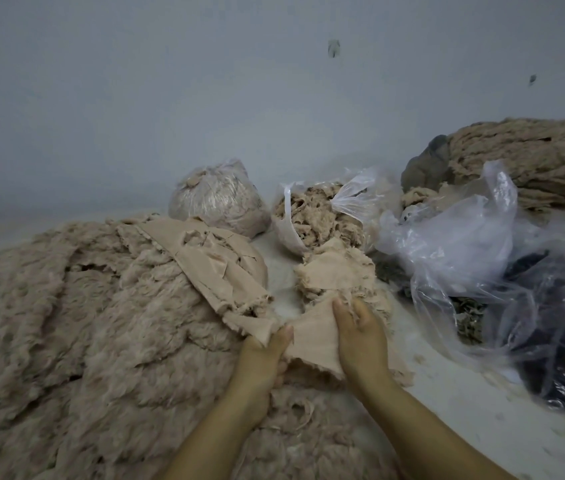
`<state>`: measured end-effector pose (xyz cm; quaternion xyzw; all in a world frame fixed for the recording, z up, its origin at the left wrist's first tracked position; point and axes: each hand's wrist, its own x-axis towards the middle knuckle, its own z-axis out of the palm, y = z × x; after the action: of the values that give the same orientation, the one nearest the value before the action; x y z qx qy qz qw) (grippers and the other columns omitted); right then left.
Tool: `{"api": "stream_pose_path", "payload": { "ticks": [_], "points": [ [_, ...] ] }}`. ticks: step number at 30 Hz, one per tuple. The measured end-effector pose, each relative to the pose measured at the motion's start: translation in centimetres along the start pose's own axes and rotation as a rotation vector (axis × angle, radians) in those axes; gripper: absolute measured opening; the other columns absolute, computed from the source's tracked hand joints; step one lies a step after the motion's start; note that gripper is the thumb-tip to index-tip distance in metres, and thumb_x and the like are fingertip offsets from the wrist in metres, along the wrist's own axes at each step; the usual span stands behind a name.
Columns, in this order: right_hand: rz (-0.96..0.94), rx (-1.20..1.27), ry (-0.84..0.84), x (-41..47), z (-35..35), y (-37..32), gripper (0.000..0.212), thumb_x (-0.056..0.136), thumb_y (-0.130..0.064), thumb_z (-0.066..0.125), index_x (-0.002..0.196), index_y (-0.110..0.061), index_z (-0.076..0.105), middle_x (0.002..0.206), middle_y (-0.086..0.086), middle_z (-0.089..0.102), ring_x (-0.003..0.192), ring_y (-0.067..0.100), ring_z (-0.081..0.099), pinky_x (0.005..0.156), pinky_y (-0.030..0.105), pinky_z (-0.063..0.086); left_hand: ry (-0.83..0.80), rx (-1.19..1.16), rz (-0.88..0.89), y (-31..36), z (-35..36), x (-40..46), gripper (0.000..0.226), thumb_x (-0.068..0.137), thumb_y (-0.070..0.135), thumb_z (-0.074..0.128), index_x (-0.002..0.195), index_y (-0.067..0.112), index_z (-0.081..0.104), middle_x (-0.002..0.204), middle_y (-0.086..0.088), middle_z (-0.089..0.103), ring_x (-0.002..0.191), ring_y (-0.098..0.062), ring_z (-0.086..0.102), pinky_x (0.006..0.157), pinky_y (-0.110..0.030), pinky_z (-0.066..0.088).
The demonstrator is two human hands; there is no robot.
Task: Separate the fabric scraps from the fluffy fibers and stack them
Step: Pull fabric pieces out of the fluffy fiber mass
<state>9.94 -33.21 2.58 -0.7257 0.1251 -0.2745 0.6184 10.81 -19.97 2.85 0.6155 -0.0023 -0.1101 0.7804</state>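
A beige fabric scrap (314, 337) with frayed edges lies between my two hands at the lower middle. My left hand (263, 362) grips its left edge, thumb on top. My right hand (360, 337) holds its right side, fingers reaching under the loose fibres. A big heap of fluffy beige fibres (83, 323) fills the left half. A stack of flat scraps (218, 258) rests on the heap's upper right. A smaller pile of scraps and fibres (336, 271) sits just beyond my right hand.
A tied clear bag of fibres (218, 199) and an open bag of fibres (312, 216) stand by the grey wall. Crumpled clear plastic bags (482, 258) holding dark material lie at the right, with a layered beige stack (544, 157) behind them.
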Motion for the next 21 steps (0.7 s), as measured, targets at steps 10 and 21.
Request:
{"api": "stream_pose_path", "payload": {
  "ticks": [10,21],
  "points": [
    [0.069,-0.446,0.032,4.4,-4.4,1.2,0.035,0.093,-0.042,0.056,0.108,-0.011,0.063,0.113,0.012,0.065,0.106,0.028,0.058,0.083,0.033,0.041,0.154,-0.076,-0.001,0.4,-1.9,-0.3,0.022,0.092,0.024,0.058,0.081,0.007,0.065,0.043,-0.001,0.058,0.036,-0.008,0.055,0.039,-0.012,0.044],
    [0.175,-0.057,-0.526,-0.6,4.6,-1.7,0.029,0.095,-0.03,0.056,0.08,-0.009,0.07,0.068,0.0,0.063,0.061,0.01,0.056,0.06,0.024,0.048,0.499,0.034,0.248,0.6,-4.4,1.2,0.032,0.096,0.036,0.049,0.114,0.009,0.048,0.088,-0.018,0.063,0.069,-0.026,0.06,0.062,-0.034,0.053]
  ]
}}
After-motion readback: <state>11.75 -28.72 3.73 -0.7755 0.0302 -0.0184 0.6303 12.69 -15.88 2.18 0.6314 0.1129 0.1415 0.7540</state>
